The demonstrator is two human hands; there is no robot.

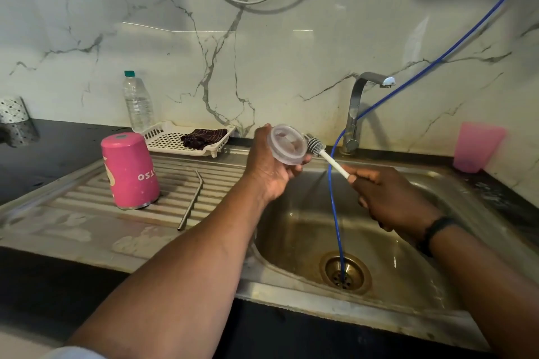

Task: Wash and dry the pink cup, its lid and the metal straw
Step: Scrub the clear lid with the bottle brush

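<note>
My left hand [269,167] grips the clear round lid [287,144] above the sink's left rim, its face turned toward me. My right hand [388,198] holds the white handle of a small bristle brush [316,146], whose grey head touches the lid's right edge. The pink cup [129,170] stands upside down on the ribbed drainboard. Beside it to the right, the metal straw [192,201] lies along the ribs, bent end pointing away from me.
The steel sink [431,181] has a brass drain with a blue hose [335,198] running into it. A tap [357,111] stands behind. A white drying tray [163,137] holds a dark cloth [202,137]. A water bottle [137,102] and a pink tumbler [477,147] stand near the wall.
</note>
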